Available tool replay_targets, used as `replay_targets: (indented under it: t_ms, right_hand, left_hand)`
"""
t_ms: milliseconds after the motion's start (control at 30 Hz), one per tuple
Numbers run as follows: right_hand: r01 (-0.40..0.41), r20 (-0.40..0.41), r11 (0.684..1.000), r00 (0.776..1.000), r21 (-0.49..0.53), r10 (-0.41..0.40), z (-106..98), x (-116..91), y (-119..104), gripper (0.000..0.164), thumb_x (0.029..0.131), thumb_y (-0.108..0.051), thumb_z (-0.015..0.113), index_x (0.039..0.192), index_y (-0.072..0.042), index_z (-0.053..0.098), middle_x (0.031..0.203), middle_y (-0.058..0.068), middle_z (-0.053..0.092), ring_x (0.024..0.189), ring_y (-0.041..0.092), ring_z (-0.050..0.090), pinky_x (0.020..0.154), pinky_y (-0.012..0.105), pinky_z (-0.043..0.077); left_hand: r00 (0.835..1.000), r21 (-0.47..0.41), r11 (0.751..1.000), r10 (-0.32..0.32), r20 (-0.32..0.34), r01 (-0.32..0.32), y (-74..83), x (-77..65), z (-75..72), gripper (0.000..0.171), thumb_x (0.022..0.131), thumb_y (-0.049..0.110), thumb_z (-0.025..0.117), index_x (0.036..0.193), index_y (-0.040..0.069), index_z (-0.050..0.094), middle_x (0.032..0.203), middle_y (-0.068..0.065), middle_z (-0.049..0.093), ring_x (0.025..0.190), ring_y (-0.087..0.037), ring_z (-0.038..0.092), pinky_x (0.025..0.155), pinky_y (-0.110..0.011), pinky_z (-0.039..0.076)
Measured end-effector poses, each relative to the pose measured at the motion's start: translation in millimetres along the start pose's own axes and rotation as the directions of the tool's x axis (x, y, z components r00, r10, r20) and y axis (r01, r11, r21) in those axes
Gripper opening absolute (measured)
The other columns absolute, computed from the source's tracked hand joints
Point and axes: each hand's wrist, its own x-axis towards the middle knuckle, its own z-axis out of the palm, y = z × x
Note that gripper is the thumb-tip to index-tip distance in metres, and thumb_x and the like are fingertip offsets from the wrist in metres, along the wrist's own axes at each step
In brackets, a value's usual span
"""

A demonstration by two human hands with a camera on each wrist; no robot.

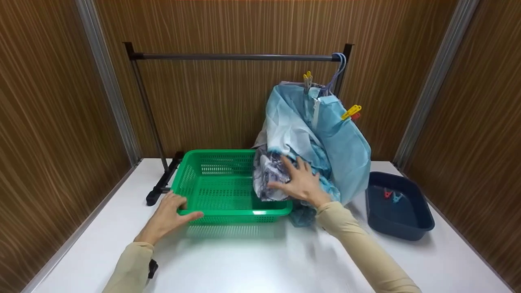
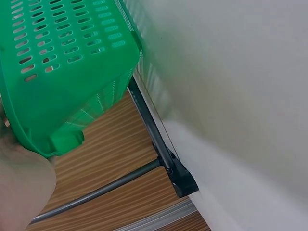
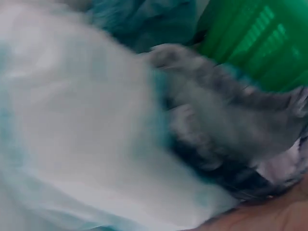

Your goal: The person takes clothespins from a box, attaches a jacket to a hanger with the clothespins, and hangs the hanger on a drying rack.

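My left hand [image 1: 167, 215] grips the front left corner of a green plastic basket [image 1: 232, 212], with the thumb along the front rim. The slotted side of the basket [image 2: 62, 72] fills the upper left of the left wrist view. My right hand [image 1: 302, 182] has its fingers spread against a grey-and-white patterned cloth [image 1: 268, 173], which hangs over the basket's right end. Beside that cloth hangs a light blue garment [image 1: 346, 150] with a white zipper. The right wrist view is blurred; pale fabric [image 3: 86, 120] covers most of it, and the fingertips are hidden.
A black rack's bar [image 1: 236, 57] spans the back. At its right end a purple hanger [image 1: 338, 69] carries the garments, with yellow clothespins [image 1: 351, 112] on them. A dark blue tray [image 1: 401, 232] at right holds a red clothespin [image 1: 387, 194] and a blue clothespin [image 1: 397, 198].
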Motion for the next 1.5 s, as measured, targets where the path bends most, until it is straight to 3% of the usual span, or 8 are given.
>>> replay_targets:
  t_ms: [167,367,533,700,967,1200,1367,1500]
  right_hand:
    - [0.027,0.009,0.993,1.000,-0.111,-0.026,17,-2,-11,0.081,0.069,-0.051,0.072,0.138,-0.031,0.035,0.141,0.021,0.024,0.121,0.044,0.031,0.083,0.064,0.034]
    - [0.071,-0.193,0.993,0.977,-0.099,-0.089,29,3,-5,0.041,0.075,-0.011,0.067,0.115,-0.011,0.062,0.101,0.015,0.051,0.080,0.031,0.056,0.065,0.045,0.048]
    - [0.139,-0.373,0.979,0.909,-0.148,-0.185,29,8,5,0.024,0.075,-0.003,0.061,0.099,-0.008,0.063,0.082,0.011,0.056,0.068,0.033,0.057,0.055,0.047,0.046]
    - [0.185,-0.469,0.962,0.844,-0.202,-0.261,27,13,16,0.012,0.078,0.001,0.057,0.085,-0.008,0.055,0.069,0.008,0.056,0.059,0.034,0.056,0.046,0.047,0.041]
    - [0.146,-0.549,0.968,0.802,-0.202,-0.235,16,23,34,0.012,0.081,0.002,0.053,0.077,-0.008,0.050,0.069,0.009,0.055,0.059,0.035,0.055,0.046,0.050,0.039]
    - [0.088,-0.522,0.946,0.816,-0.311,-0.247,6,30,50,0.006,0.083,0.001,0.055,0.083,-0.004,0.054,0.072,0.013,0.054,0.060,0.036,0.055,0.049,0.051,0.042]
    - [0.088,-0.388,0.888,0.877,-0.451,-0.284,11,31,54,0.007,0.085,0.002,0.056,0.091,-0.003,0.056,0.078,0.015,0.056,0.065,0.035,0.056,0.053,0.049,0.046]
    - [0.073,-0.295,0.867,0.923,-0.492,-0.246,17,31,53,0.013,0.081,0.003,0.060,0.093,-0.003,0.059,0.085,0.015,0.060,0.075,0.035,0.058,0.058,0.050,0.047]
  left_hand:
    - [1.000,0.003,1.000,-0.003,0.001,0.003,0.3,0.6,0.3,0.056,0.068,0.062,0.065,0.065,0.012,0.041,0.068,0.000,0.038,0.108,-0.026,0.046,0.106,-0.045,0.013]
    - [1.000,0.006,1.000,0.007,-0.003,-0.007,1.5,2.0,1.4,0.057,0.067,0.061,0.066,0.065,0.009,0.043,0.068,-0.001,0.040,0.103,-0.025,0.048,0.107,-0.045,0.012]
    - [1.000,0.005,1.000,0.003,0.008,-0.003,2.6,3.7,2.3,0.060,0.068,0.061,0.065,0.066,0.005,0.045,0.068,-0.006,0.042,0.088,-0.019,0.045,0.107,-0.044,0.012]
    - [1.000,0.010,1.000,-0.008,0.020,0.007,4.0,4.8,1.8,0.056,0.068,0.062,0.065,0.065,0.011,0.040,0.069,-0.008,0.042,0.084,-0.020,0.042,0.107,-0.042,0.010]
    - [0.998,-0.001,0.999,-0.052,0.045,0.053,5.0,4.1,-0.8,0.058,0.068,0.065,0.062,0.066,0.011,0.041,0.072,-0.005,0.040,0.117,-0.029,0.039,0.106,-0.047,0.013]
    - [0.996,0.000,0.997,-0.077,0.052,0.077,-1.5,1.3,-6.3,0.060,0.067,0.065,0.063,0.069,0.008,0.044,0.074,-0.003,0.039,0.121,-0.033,0.034,0.100,-0.050,0.025]
    - [0.992,0.011,0.994,-0.113,0.063,0.113,-9.8,-0.2,-12.7,0.061,0.067,0.065,0.063,0.070,0.007,0.047,0.075,-0.004,0.042,0.124,-0.036,0.030,0.101,-0.053,0.021]
    - [0.989,0.013,0.991,-0.136,0.060,0.135,-18.5,-0.5,-19.0,0.062,0.066,0.065,0.064,0.072,0.006,0.048,0.076,-0.006,0.042,0.111,-0.031,0.039,0.090,-0.047,0.033]
